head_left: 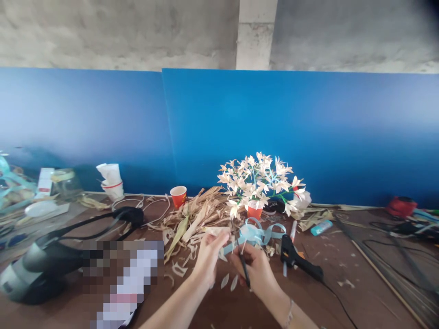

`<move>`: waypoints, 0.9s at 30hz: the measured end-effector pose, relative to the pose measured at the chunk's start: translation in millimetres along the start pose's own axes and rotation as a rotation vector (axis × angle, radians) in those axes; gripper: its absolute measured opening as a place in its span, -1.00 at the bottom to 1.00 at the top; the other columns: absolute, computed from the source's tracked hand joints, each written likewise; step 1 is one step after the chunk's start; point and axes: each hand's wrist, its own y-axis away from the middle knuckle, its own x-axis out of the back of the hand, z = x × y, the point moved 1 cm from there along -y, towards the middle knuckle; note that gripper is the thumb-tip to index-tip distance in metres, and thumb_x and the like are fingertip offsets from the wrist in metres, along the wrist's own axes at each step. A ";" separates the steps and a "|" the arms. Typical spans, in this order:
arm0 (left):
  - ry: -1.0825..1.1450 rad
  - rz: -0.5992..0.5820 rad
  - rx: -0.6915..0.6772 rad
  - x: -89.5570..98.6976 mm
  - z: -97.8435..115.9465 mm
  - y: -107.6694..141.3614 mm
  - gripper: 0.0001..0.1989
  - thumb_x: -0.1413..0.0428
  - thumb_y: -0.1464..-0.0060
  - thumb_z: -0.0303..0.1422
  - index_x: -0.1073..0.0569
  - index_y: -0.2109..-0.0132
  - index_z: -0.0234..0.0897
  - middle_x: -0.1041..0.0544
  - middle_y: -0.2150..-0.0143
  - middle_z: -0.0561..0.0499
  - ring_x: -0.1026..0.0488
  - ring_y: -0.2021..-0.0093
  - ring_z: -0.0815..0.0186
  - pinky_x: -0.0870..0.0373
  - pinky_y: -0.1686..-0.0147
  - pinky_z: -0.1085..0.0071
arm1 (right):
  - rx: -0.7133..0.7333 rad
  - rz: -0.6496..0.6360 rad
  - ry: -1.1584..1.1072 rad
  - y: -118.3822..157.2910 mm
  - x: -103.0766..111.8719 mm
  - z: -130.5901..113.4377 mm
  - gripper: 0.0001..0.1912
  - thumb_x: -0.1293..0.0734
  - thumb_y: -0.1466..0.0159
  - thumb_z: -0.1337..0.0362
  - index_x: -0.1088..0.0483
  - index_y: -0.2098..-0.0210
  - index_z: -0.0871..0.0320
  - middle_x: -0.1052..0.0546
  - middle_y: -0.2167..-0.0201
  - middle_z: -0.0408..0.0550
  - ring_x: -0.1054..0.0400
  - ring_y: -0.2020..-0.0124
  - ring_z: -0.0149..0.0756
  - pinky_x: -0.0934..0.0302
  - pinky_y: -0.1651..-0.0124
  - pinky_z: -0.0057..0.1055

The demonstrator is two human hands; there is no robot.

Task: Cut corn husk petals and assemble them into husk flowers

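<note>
My left hand pinches a pale piece of dried husk, thumb and fingers pressed together. Just to its right, my right hand is closed around dark scissors, whose blades point up near the husk. Two small petal-shaped pieces lie on the brown table between my wrists. Behind my hands is a coil of light blue ribbon. A bunch of white husk flowers with green and blue stems stands in a red paper cup.
Dried husks are heaped behind my left hand, near another red cup. A black glue gun with a cord lies on the right. On the left is a black and grey device. A blue partition runs behind.
</note>
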 end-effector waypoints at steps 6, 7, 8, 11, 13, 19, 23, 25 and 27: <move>-0.380 -0.477 -0.146 -1.2 17.2 -0.2 -0.92 -0.17 0.16 -0.42 -0.50 0.53 -0.34 -0.50 0.50 -0.04 -0.40 0.42 0.28 -0.28 0.36 0.44 | 0.166 0.132 -0.083 4.0 5.8 -4.6 -0.66 -0.36 -0.07 0.06 -0.30 0.35 0.20 -0.27 0.66 -0.24 -0.11 0.65 -0.50 -0.03 0.61 -0.54; -0.420 -0.502 -0.165 -1.4 18.3 0.2 -0.91 -0.17 0.16 -0.42 -0.50 0.55 -0.34 -0.49 0.51 -0.04 -0.40 0.43 0.28 -0.27 0.37 0.44 | 0.155 0.133 -0.079 3.9 6.0 -4.5 -0.66 -0.37 -0.06 0.05 -0.29 0.39 0.20 -0.25 0.69 -0.25 -0.10 0.67 -0.50 -0.02 0.62 -0.54; -0.444 -0.509 -0.175 -1.4 18.7 0.5 -0.90 -0.18 0.17 -0.42 -0.50 0.56 -0.34 -0.49 0.52 -0.04 -0.39 0.45 0.28 -0.27 0.38 0.45 | 0.140 0.131 -0.074 3.6 6.2 -4.3 -0.65 -0.37 -0.05 0.03 -0.27 0.44 0.19 -0.23 0.72 -0.26 -0.09 0.70 -0.51 -0.01 0.64 -0.54; -0.409 -0.478 -0.139 0.5 16.6 0.2 -0.90 -0.20 0.15 -0.38 -0.49 0.53 -0.33 -0.47 0.53 -0.01 -0.37 0.47 0.32 -0.24 0.42 0.47 | 0.103 0.115 -0.095 1.4 6.7 -3.1 -0.61 -0.38 -0.02 -0.01 -0.22 0.50 0.17 -0.20 0.78 -0.29 -0.08 0.76 -0.51 0.00 0.68 -0.53; -0.357 -0.444 -0.105 2.3 14.5 -0.6 -0.86 -0.19 0.12 -0.33 -0.48 0.49 -0.33 -0.47 0.51 0.00 -0.36 0.47 0.34 -0.23 0.42 0.48 | 0.081 0.116 -0.127 -0.2 7.2 -1.5 -0.59 -0.38 0.00 -0.03 -0.21 0.49 0.15 -0.21 0.79 -0.30 -0.10 0.77 -0.49 -0.02 0.69 -0.52; -0.314 -0.372 -0.116 3.1 16.0 -3.5 -0.81 -0.19 0.11 -0.28 -0.45 0.49 -0.34 -0.47 0.51 0.00 -0.37 0.46 0.35 -0.25 0.39 0.47 | 0.083 0.126 -0.128 -2.3 9.0 -0.9 -0.60 -0.37 -0.01 -0.05 -0.26 0.49 0.17 -0.27 0.79 -0.26 -0.16 0.77 -0.45 -0.06 0.67 -0.51; -0.176 -0.294 -0.088 4.0 23.5 -6.3 -0.79 -0.21 0.15 -0.26 -0.43 0.49 -0.34 -0.47 0.53 0.00 -0.36 0.51 0.37 -0.26 0.43 0.47 | 0.045 0.054 -0.155 -2.5 7.5 -0.2 -0.60 -0.36 -0.01 -0.05 -0.27 0.47 0.18 -0.29 0.77 -0.26 -0.18 0.74 -0.47 -0.07 0.64 -0.52; -0.135 -0.249 -0.099 5.2 27.5 -7.6 -0.78 -0.22 0.16 -0.26 -0.42 0.51 -0.34 -0.46 0.55 0.02 -0.34 0.51 0.40 -0.24 0.44 0.49 | 0.025 -0.047 -0.155 -2.4 5.0 2.7 -0.61 -0.37 -0.01 -0.02 -0.28 0.46 0.19 -0.30 0.74 -0.26 -0.19 0.71 -0.48 -0.08 0.62 -0.54; -0.130 -0.200 -0.117 6.1 30.5 -8.3 -0.78 -0.22 0.17 -0.27 -0.41 0.53 -0.34 -0.44 0.56 0.05 -0.32 0.51 0.42 -0.22 0.44 0.51 | 0.000 -0.134 -0.138 -1.8 2.0 6.2 -0.63 -0.37 -0.02 0.00 -0.29 0.45 0.20 -0.31 0.73 -0.25 -0.19 0.70 -0.49 -0.10 0.61 -0.54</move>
